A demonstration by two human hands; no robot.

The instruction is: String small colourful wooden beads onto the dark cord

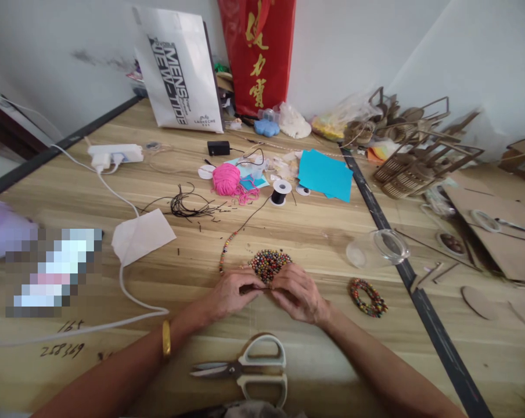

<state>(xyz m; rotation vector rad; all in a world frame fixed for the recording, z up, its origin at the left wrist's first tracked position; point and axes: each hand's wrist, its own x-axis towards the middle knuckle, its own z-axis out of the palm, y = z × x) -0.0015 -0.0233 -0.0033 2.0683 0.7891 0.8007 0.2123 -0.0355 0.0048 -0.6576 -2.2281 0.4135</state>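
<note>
My left hand (pixel 232 293) and my right hand (pixel 298 292) meet at the middle of the wooden table (pixel 315 226), fingers pinched together. Just beyond them lies a pile of small coloured beads (pixel 269 262). A thin cord strung with beads (pixel 226 251) curves from my left fingers up toward a black thread spool (pixel 280 191). Both hands appear to pinch this cord, though the fingers hide the grip. A finished bead bracelet (pixel 367 297) lies to the right of my right hand. A gold bangle sits on my left wrist.
White-handled scissors (pixel 247 370) lie near the front edge. A clear plastic jar (pixel 378 248) lies on its side at right. Pink yarn (pixel 226 179), blue paper (pixel 326 173), a white power strip (pixel 115 154) with cable, bags and wooden model parts (pixel 413 151) crowd the back.
</note>
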